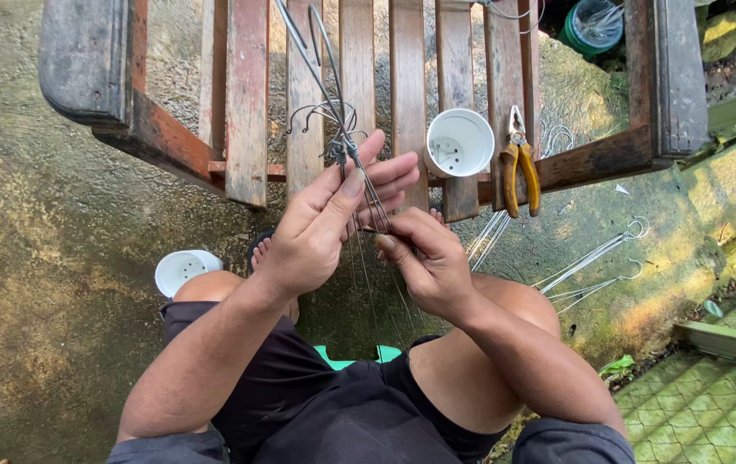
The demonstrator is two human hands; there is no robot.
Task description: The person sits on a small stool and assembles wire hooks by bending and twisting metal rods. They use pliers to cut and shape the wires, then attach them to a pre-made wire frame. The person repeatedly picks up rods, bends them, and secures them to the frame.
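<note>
Wire hanger bundle (346, 146) sits between your hands, strands running up over the wooden bench (248, 94). Your left hand (321, 228) pinches it near the twisted knot, fingers half spread. Your right hand (428, 262) is closed on the lower strands. White pot (458, 143) and yellow-handled pliers (518, 167) just beyond your right hand

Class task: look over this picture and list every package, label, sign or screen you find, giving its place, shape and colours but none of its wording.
None in view: no package, label, sign or screen shows.
Nearest to a container: two plain white plastic pots, one on the wooden bench, one on the ground by the knee; neither bears a label.
</note>
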